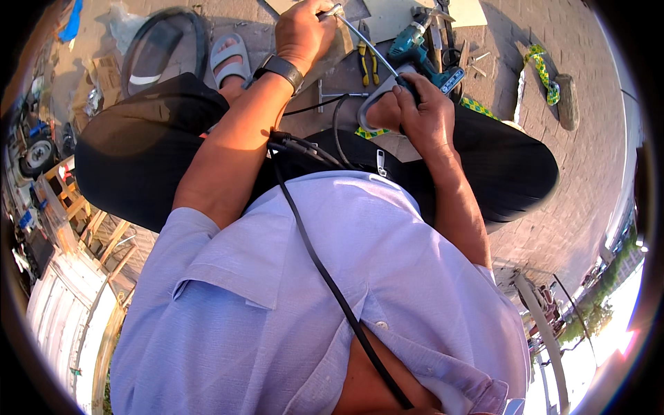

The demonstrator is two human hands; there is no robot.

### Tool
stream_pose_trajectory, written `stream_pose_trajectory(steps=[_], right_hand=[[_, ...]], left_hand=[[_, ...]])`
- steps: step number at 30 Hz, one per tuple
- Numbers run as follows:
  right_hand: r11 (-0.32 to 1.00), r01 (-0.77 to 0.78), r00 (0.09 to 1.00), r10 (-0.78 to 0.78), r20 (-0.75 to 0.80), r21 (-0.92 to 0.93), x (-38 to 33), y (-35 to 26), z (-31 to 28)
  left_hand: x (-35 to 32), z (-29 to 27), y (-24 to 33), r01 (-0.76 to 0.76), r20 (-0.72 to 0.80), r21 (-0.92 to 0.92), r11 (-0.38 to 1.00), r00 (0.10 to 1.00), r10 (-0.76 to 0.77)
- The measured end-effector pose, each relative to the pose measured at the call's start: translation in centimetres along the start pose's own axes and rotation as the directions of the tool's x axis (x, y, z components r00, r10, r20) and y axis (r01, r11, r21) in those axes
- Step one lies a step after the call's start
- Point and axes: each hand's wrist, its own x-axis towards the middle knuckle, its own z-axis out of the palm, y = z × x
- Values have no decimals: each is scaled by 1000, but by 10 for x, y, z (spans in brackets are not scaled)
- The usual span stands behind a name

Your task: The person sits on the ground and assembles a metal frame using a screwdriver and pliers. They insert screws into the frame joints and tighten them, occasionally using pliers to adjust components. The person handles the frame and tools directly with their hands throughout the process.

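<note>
My right hand (pixel 427 114) is wrapped around the dark handle of a screwdriver. Its long metal shaft (pixel 373 47) slants up and left toward my other hand. My left hand (pixel 304 38) is closed at the top of the view, with a small shiny metal piece (pixel 335 10) showing at its fingertips where the shaft ends. Whether that piece is separate from the screwdriver, I cannot tell. Under the shaft lie pliers (pixel 363 63) with yellow and black handles. A teal cordless drill (pixel 409 43) rests just beyond my right hand.
A hammer (pixel 436 31) lies beside the drill. Between my sandalled feet is a T-shaped metal tool (pixel 339 95). A black rubber loop (pixel 200 48) lies at far left. Yellow-green wrapping (pixel 538 59) and a rough block (pixel 568 104) are at right. Black cables cross my lap.
</note>
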Motion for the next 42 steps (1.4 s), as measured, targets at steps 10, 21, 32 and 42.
stream_pose_trajectory(steps=[10, 21, 32, 42], right_hand=[[863, -355, 927, 276, 254, 359, 7, -12, -10], [979, -176, 958, 195, 211, -105, 18, 62, 19], [924, -67, 948, 177, 264, -377, 32, 62, 97], [928, -38, 830, 236, 505, -371, 42, 105, 120]], left_hand=[[1, 1, -11, -82, 6, -14, 997, 997, 82], [9, -37, -12, 32, 464, 281, 959, 871, -165], [8, -53, 11, 11, 396, 347, 938, 905, -157], [29, -44, 5, -2, 448, 380, 925, 875, -183]])
